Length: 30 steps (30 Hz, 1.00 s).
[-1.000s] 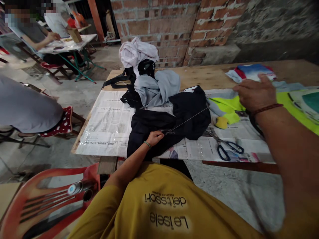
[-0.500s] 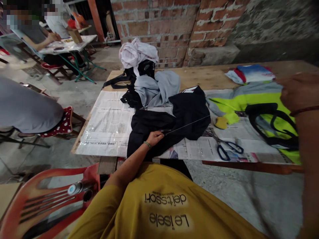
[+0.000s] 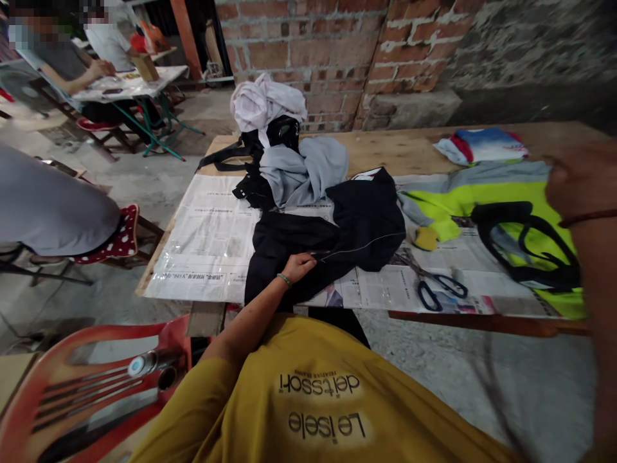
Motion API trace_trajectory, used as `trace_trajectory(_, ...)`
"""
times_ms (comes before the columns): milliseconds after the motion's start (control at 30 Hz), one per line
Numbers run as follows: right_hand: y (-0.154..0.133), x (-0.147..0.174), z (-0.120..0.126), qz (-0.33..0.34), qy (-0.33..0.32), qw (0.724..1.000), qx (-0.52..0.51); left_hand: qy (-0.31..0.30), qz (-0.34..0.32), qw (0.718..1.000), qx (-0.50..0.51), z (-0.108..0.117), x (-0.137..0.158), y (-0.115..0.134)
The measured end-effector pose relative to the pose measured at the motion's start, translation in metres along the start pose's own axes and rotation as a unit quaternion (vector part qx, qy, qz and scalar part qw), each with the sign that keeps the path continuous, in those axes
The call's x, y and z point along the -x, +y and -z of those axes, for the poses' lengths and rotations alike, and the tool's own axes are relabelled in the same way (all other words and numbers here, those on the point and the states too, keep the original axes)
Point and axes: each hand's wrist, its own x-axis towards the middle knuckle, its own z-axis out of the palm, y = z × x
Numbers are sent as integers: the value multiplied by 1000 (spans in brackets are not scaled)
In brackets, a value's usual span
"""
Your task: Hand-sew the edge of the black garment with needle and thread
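Pinched in my left hand is a dark navy garment, bunched at the table's near edge. A thin white thread leaves the cloth beside my left fingertips and runs right across the dark fabric in a slack curve. Against the newspaper I lose sight of it. My right hand is raised at the far right, blurred, with its fingers curled closed; whatever is in them cannot be made out. Scissors with dark blue handles lie on the newspaper to the right of the garment.
Newspaper covers the wooden table. Behind the garment are grey cloth and a pale bundle. A yellow-green garment with a black strap lies right. A red chair stands left; people sit beyond.
The white thread was straight and taut; now it sags onto the dark cloth. My right hand has shifted slightly right and stays closed. My left hand keeps its pinch.
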Motion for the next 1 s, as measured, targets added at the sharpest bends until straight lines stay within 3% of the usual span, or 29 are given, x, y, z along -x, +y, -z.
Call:
trace_trajectory(67,-45,14,-9,16,9,1000,-8,3,0,1000,0,1,0,1)
trace_trajectory(133,-92,40,-27,-18,-13,993,-118,5,-4,1000,1,1,1,1)
trace_trajectory(200,-136,79,-50,-39,-112,962,-248,8,-8,1000,3,2,1,1)
trace_trajectory(300,-190,150,-85,7,-276,891,-360,9,-7,1000,1,3,1,-1)
trace_trajectory(400,-224,208,-115,30,-343,853,-392,9,-12,1000,-9,3,1,-2)
trace_trajectory(500,-240,237,-138,11,-355,847,-395,22,-24,999,-15,3,2,-4)
trace_trajectory(667,-246,244,-162,-13,-337,865,-370,46,-29,998,-28,2,4,-5)
trace_trajectory(1000,-250,251,-173,15,-350,878,-327,54,-24,998,-24,2,5,-3)
